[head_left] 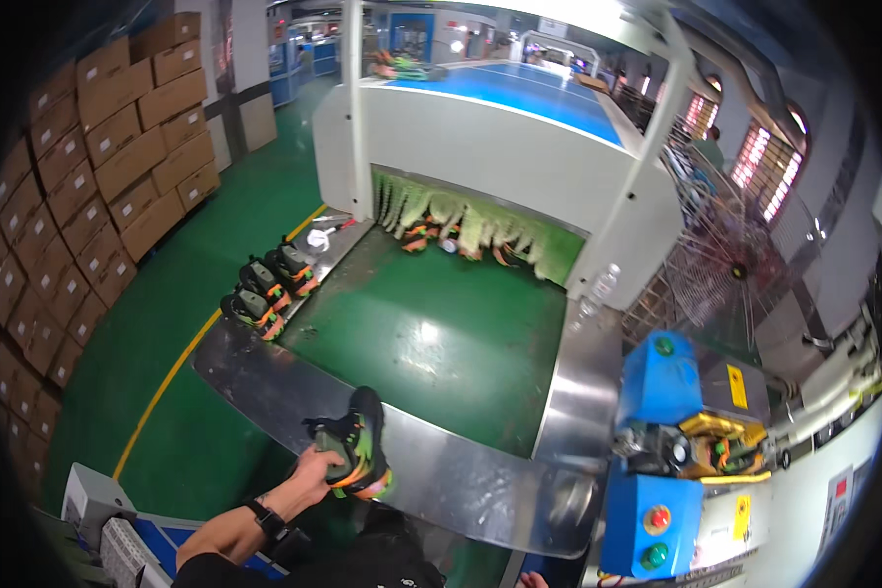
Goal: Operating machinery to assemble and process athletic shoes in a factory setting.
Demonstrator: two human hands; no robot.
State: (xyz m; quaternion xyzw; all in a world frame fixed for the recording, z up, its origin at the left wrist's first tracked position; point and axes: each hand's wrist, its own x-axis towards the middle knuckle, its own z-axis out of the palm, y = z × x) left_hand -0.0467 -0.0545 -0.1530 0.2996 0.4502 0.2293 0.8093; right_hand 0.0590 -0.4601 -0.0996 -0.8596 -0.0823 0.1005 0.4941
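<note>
My left hand grips a black shoe with green and orange trim, holding it over the near metal rim of a green conveyor belt. A dark watch sits on that wrist. Only a fingertip of my right hand shows at the bottom edge, so its state is hidden. Three matching shoes stand in a row on the left metal rim. More shoes lie at the mouth of the white tunnel machine, under its green strip curtain.
Stacked cardboard boxes line the left side beyond a green floor with a yellow line. A blue machine with red and green buttons stands at the right. A wire-cage fan sits behind it. Two clear bottles rest on the right rim.
</note>
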